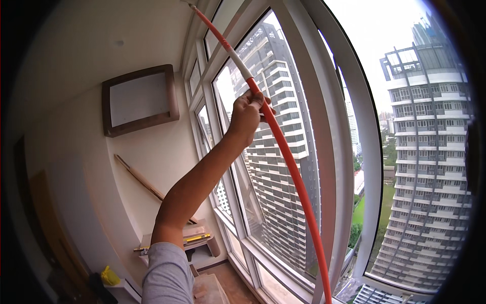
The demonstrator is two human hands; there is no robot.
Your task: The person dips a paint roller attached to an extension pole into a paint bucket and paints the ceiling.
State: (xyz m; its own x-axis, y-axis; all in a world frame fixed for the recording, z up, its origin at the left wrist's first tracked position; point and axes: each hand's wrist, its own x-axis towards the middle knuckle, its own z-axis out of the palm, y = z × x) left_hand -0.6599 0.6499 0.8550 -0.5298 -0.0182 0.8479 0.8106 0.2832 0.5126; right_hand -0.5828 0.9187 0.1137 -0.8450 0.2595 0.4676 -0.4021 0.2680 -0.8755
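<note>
A long red-orange pole point(292, 162) with a pale grey band rises from the lower edge to the top of the picture. It slants up to the left, in front of the tall windows. About a third of the way down from its top, my left hand point(248, 116) is closed around it, with the arm raised and stretched out. The pole's thin pale tip point(188, 3) is up near the ceiling; what is fixed there is too small and cut off to tell. The pole's lower end runs out of the picture. My right hand is out of sight.
Tall grey-framed windows point(288, 35) line the right, with high-rises outside. A brown-framed box point(140, 99) is high on the end wall. Below, a wooden plank point(139, 176) leans, above a ledge with a yellow level point(196, 238). A yellow object point(110, 275) sits at lower left.
</note>
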